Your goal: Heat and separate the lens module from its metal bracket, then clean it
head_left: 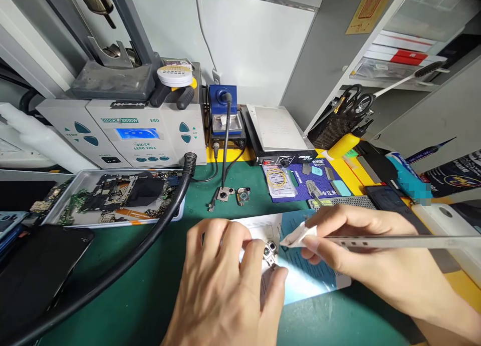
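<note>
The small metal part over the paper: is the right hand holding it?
No, the left hand pinches the small metal part, while the right hand holds tweezers gripping a white scrap beside it.

The left hand [221, 286] rises from the bottom centre of the frame with its back to the camera. Its fingers are curled forward and down, knuckles raised, and the thumb lies along the right side. Thumb and fingertips are pinched on a small silver square camera module [269, 251] at the hand's upper right edge.

The right hand [361, 256] comes in from the lower right, palm turned down and leftward, and the bare right forearm [447, 316] runs off the bottom right corner. Its thumb and first fingers are closed in a pen-like grip on a long thin silver tool [398, 242]. The fingertips of the two hands are just beside each other at centre frame.
</note>
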### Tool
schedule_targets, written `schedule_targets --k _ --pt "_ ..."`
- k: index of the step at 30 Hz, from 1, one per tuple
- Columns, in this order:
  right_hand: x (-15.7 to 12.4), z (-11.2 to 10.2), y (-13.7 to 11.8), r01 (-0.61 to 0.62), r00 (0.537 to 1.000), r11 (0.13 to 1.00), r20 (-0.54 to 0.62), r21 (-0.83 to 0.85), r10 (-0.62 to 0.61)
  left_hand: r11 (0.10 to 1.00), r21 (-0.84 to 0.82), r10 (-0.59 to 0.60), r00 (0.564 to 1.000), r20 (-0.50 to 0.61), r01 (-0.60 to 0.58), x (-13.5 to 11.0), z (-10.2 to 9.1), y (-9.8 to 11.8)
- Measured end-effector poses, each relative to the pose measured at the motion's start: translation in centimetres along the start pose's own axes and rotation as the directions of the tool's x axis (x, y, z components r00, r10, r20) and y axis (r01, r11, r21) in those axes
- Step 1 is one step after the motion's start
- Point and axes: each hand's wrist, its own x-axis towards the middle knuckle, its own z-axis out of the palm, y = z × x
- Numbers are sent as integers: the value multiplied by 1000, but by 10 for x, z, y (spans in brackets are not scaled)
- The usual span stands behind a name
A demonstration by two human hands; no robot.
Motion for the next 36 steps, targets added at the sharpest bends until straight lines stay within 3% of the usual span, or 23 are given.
schedule_targets --k 5,12,16,24,36 --pt "7 -8 5 -115 993 986 -25 122 119 1000 -26 -16 1000 14 16 0 -2 0" --pt "8 -12 8 -130 991 983 -9 133 132 999 -39 23 999 -25 -23 1 2 -1" --pt "6 -9 4 -130 991 979 38 155 125 999 -34 12 1000 14 -12 -1 -1 0" --pt "-1 7 -1 -43 996 997 75 57 38 1000 -26 5 1000 10 -4 -1 3 -1" --pt "-4 9 4 54 995 998 87 -15 -53 1000 -28 -11 999 38 12 -1 0 -1"
